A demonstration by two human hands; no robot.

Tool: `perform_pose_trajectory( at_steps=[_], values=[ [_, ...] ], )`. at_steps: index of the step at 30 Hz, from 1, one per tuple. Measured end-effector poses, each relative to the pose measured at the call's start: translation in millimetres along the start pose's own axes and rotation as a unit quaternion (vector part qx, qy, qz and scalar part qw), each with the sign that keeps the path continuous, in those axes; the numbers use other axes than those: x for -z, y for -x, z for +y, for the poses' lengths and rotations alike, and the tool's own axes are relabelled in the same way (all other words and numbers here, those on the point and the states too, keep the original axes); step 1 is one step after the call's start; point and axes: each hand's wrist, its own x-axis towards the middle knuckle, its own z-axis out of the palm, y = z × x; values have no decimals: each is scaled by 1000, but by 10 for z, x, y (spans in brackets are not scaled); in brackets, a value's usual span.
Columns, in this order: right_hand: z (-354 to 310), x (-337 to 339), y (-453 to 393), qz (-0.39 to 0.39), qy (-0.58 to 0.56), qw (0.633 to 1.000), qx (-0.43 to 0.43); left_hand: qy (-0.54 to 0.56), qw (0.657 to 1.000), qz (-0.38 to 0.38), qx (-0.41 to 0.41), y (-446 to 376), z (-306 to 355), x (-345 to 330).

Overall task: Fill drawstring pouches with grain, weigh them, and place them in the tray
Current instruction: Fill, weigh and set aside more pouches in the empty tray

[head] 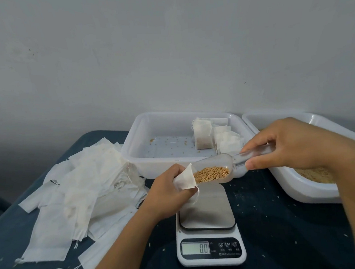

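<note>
Grain (212, 174) fills the bowl of a clear plastic scoop (223, 167) that my right hand (295, 145) grips by its handle, thumb and fingers curled round it. My left hand (168, 189) pinches a small white drawstring pouch (185, 179), holding its mouth against the scoop's tip; the scoop points toward nine o'clock into the opening. Both hover above the steel platform of a white kitchen scale (208, 226), whose display reads 0.0. At twelve o'clock from the scale sits a clear plastic tray (131, 150), with several filled pouches (214, 137) bunched in its far right corner and stray grains on its floor. At three o'clock a white tub (302, 188) holds loose grain. At nine o'clock a heap of empty pouches (75, 187) sprawls over the dark blue table (283, 221), which is dotted with spilled grains.
</note>
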Motion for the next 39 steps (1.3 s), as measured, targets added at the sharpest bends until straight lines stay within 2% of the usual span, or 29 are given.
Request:
perform_pose_trajectory(
  at_steps=[17,22,25,27,30,32,37,39],
  values=[
    [-547,287,52,7,162,987,20,85,996,-12,36,3,85,-29],
    [-744,239,143,52,312,948,26,117,992,-4,37,24,117,-21],
    [-779,220,194,66,357,931,19,126,991,-2,40,18,113,-27],
    [-735,248,226,74,334,940,6,132,990,1,44,17,113,-32],
    [-512,377,238,94,228,968,-44,137,989,1,53,22,124,-28],
    [-181,501,184,132,164,974,-87,139,989,0,54,26,133,-25],
    [834,471,-89,208,80,945,-240,126,990,7,55,26,130,-38],
    [1171,319,-206,192,103,927,-305,113,992,7,56,16,102,-52]
  ],
)
